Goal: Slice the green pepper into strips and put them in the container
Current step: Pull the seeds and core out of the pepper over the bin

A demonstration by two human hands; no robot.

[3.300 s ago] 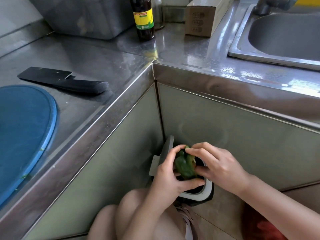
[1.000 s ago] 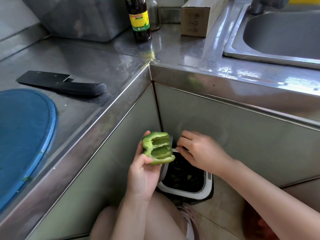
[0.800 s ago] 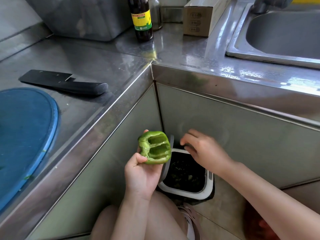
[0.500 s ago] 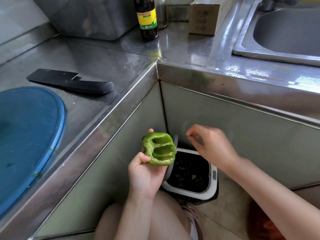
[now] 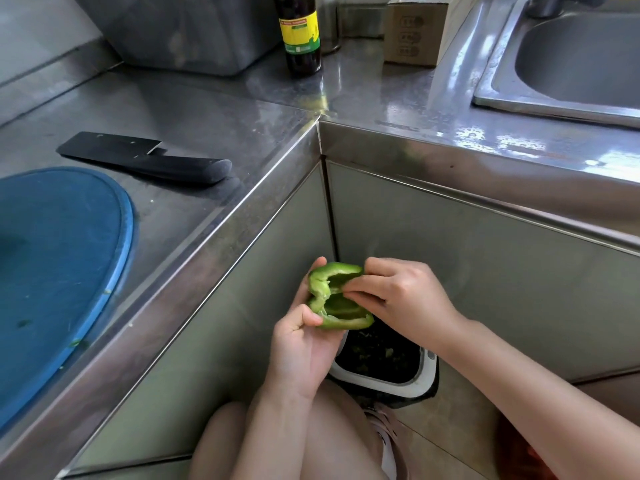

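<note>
Fingers (image 5: 367,281) of the right hand (image 5: 407,301) are curling into the hollow of the green pepper (image 5: 341,308), pinching at its pale inner rib. The left hand (image 5: 301,351) is cradling the pepper from behind, its thumb pressing on the lower lip and a fingertip showing over the top edge. The opened pepper is hanging in the air just above a white-rimmed bin (image 5: 427,370) on the floor, below the inner corner of the steel counter (image 5: 207,109). Up on the counter a black knife (image 5: 145,157) is lying beside a blue cutting board (image 5: 62,254), well apart from both hands.
</note>
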